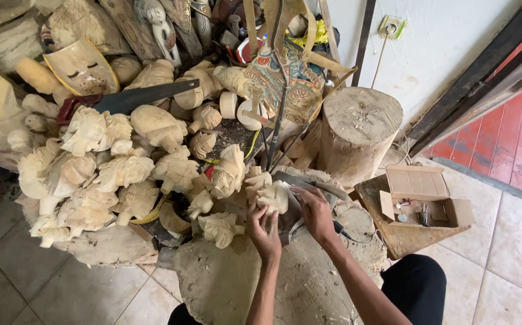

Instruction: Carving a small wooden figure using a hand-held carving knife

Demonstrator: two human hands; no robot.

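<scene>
Left of the left hand [265, 232] a dense heap of pale wood carvings [122, 171] blocks any pass, piled touching one another with a saw [129, 98] laid across the top. Ahead, a painted flat puppet [288, 78] and its rods stand upright. To the right of the right hand [315, 212] rise a round log stump [359, 129] and an open cardboard box [423, 201] on a board (small items inside). Room lies toward the person, over the dusty work slab [297, 283] and the tiled floor [513, 259]

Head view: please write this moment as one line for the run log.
left hand: holds pale wood carving | right hand: tool on carving, grip unclear | nearby: carved figures, log stump, cardboard box
</scene>
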